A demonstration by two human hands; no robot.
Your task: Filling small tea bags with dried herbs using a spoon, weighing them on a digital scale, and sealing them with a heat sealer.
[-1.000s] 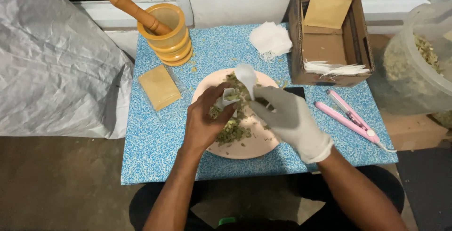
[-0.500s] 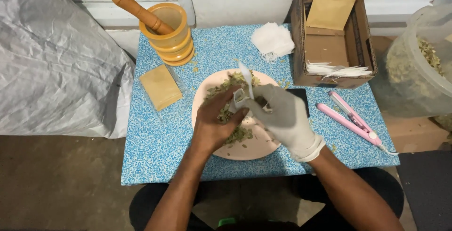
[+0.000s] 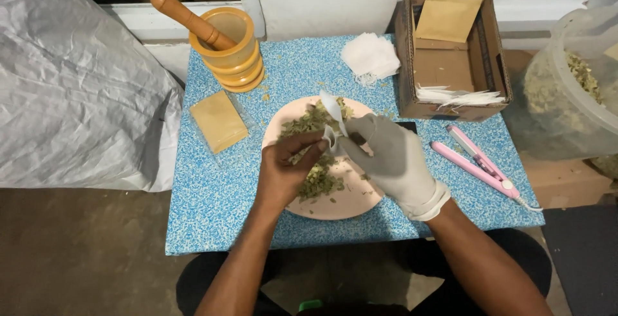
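From my head camera, my bare left hand (image 3: 286, 168) pinches a small white filter sachet (image 3: 329, 137) by its mouth, fingers closed on it so it stays open over the pink plate (image 3: 360, 194). My gloved right hand (image 3: 389, 155) is closed around a white plastic spoon (image 3: 333, 107), bowl tipped up beside the sachet, above the heap of dried green herbs (image 3: 315, 181), so spills would likely fall back on the plate. All this sits on a blue speckled tabletop (image 3: 212, 206). Around it: a wooden mortar and pestle (image 3: 228, 42), a stack of white sachets (image 3: 370, 55), a cardboard box (image 3: 450, 52), a pink heat sealer (image 3: 479, 165), a grey tarpaulin (image 3: 77, 78) to the left, and a concrete floor (image 3: 84, 251) below.
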